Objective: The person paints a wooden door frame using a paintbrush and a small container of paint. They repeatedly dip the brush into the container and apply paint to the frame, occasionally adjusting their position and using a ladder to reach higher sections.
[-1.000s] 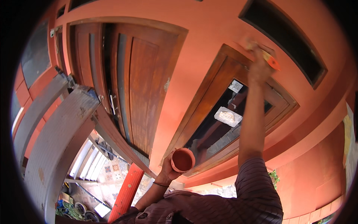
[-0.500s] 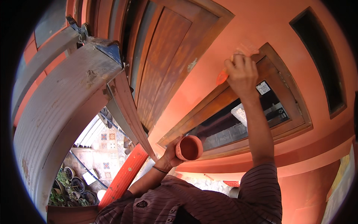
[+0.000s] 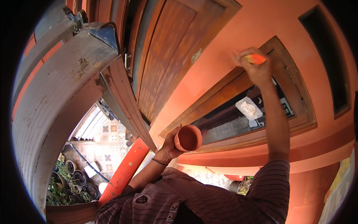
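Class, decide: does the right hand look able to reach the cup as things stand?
Probably yes: nothing visible lies between the right hand, gripping a brush, and the cup in the left hand.

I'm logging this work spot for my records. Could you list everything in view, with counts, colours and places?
Cup: one, orange, in the left hand
Brush: one, orange-and-yellow handle, in the right hand
Wall: one, orange, behind the hands
Wooden door: one, brown, top, left of centre
Wooden-framed window: one, brown, right of centre
Plaque: one, white, on the window glass
Framed recess: one, dark, upper right
Jointed metal structure: one, grey, left side
Post: one, red, lower left
Floor tiles: many, pale, patterned, lower left
Potted plants: several, green, lower left
Shirt: one, dark striped, bottom
Left hand: one, bare, near centre
Right hand: one, bare, upper right
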`<action>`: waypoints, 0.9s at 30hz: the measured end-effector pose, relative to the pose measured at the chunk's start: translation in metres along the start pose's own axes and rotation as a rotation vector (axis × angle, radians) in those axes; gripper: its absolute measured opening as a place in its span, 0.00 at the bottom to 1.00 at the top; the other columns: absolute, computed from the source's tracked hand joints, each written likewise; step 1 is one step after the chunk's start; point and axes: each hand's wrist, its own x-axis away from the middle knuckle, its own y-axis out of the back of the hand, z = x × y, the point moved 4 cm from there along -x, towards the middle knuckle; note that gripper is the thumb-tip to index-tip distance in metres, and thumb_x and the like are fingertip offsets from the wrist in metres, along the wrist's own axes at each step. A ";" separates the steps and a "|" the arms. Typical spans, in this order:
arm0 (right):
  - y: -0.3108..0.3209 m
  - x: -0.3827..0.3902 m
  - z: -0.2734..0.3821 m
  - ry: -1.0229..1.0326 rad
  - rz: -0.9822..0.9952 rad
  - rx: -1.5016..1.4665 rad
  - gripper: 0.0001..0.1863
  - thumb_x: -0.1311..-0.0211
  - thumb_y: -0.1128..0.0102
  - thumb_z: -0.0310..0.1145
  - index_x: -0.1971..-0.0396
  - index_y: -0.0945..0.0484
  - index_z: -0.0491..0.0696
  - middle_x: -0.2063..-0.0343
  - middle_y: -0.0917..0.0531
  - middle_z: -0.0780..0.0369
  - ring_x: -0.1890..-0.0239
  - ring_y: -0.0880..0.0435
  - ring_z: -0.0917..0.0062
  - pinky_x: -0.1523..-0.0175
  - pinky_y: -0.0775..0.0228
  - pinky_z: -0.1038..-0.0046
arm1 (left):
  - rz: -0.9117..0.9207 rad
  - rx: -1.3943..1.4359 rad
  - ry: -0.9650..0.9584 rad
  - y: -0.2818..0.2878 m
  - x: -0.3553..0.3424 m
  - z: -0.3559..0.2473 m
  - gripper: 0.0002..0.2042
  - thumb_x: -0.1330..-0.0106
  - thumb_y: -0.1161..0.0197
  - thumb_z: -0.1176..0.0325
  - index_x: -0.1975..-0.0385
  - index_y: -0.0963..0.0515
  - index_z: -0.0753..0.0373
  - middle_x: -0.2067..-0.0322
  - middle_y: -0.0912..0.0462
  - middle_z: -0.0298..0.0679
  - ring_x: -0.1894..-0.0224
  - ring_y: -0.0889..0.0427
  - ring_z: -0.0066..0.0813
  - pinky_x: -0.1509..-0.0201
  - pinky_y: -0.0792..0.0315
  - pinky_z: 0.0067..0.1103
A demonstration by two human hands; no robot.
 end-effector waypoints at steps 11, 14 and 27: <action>0.101 -0.057 0.063 -0.008 -0.176 0.111 0.04 0.33 0.32 0.22 0.61 0.13 0.45 0.66 0.11 0.66 0.64 0.14 0.83 0.55 0.20 0.77 | 0.048 0.025 -0.045 0.001 0.003 -0.005 0.26 0.19 0.43 0.43 0.37 0.22 0.61 0.41 0.15 0.46 0.39 0.15 0.44 0.36 0.17 0.46; 0.106 -0.062 0.114 0.573 -0.256 0.627 0.13 0.40 0.26 0.20 0.57 0.12 0.50 0.60 0.13 0.62 0.59 0.12 0.76 0.56 0.21 0.78 | 0.044 0.052 0.012 -0.003 0.001 0.000 0.26 0.17 0.48 0.42 0.39 0.21 0.59 0.42 0.14 0.45 0.40 0.13 0.43 0.38 0.16 0.47; -0.096 -0.006 0.028 0.754 -0.144 1.173 0.06 0.44 0.34 0.32 0.72 0.24 0.54 0.64 0.24 0.62 0.57 0.19 0.67 0.59 0.27 0.67 | 0.005 0.048 -0.021 0.009 -0.001 -0.002 0.25 0.16 0.49 0.44 0.40 0.20 0.60 0.44 0.13 0.43 0.42 0.12 0.41 0.39 0.15 0.42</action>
